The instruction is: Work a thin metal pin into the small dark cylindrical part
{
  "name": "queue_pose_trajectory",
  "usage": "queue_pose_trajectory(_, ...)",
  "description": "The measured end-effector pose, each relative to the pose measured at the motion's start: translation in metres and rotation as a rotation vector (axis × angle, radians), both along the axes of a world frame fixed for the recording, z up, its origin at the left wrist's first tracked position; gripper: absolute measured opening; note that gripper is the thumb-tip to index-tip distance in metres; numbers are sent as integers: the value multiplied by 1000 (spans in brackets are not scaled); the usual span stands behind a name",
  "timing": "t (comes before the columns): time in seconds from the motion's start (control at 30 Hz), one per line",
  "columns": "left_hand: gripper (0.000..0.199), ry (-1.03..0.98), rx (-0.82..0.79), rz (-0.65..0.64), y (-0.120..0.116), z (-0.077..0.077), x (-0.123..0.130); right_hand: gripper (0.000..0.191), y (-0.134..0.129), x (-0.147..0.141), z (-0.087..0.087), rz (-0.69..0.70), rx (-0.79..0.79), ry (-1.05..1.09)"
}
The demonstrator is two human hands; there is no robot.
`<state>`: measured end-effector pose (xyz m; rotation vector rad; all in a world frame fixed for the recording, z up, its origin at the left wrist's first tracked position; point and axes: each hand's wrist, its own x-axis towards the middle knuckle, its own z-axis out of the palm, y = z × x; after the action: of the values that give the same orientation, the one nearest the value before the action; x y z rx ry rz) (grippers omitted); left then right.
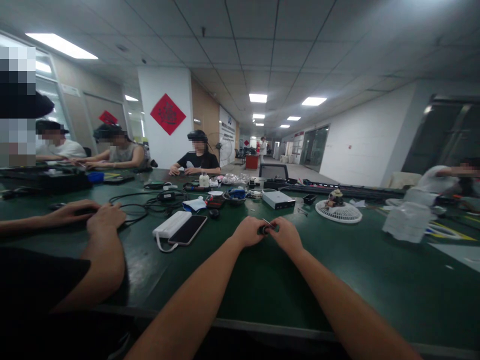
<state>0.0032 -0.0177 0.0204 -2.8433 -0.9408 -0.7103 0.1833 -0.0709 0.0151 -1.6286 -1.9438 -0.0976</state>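
the left hand and the right hand are brought together over the green table, and neither is released: a small dark object with a touch of green on it is grasped between the fingers of both. a thin metal tip is seen rising from it. what the object is cannot be told, since it is small and mostly covered by the fingers.

just left of the hands, a phone is laid on a white power bank. farther left, a co-worker's hands are rested on a tangle of black cables. ahead of the hands, a white box and a small bowl are placed among scattered small items, and a round white fan guard is laid to the right of the box. a stack of white packets is set farther right on the table.
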Motion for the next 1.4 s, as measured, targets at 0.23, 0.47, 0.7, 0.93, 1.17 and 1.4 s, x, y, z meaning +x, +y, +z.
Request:
queue_pose_trajectory(0.23,29,27,-17,-9,-4,2,-2,27,3,1,-1,-7,-155,-47)
queue_pose_trajectory(0.47,28,28,-62,-4,-7,6,-2,28,-1,-1,3,-22,-148,-70)
queue_pose_trajectory(0.7,28,56,-113,-18,-10,10,-1,29,-3,1,8,-10,-143,-94)
queue_pose_trajectory(0.93,30,77,-134,-7,-12,11,2,29,-10,2,11,-1,-127,-102)
queue_pose_trajectory(1.17,26,54,-92,167,-3,4,2,32,-9,0,7,-46,-123,-57)
queue_pose_trajectory(1.4,23,-1,-81,292,8,-1,-8,29,-8,2,7,52,-142,-64)
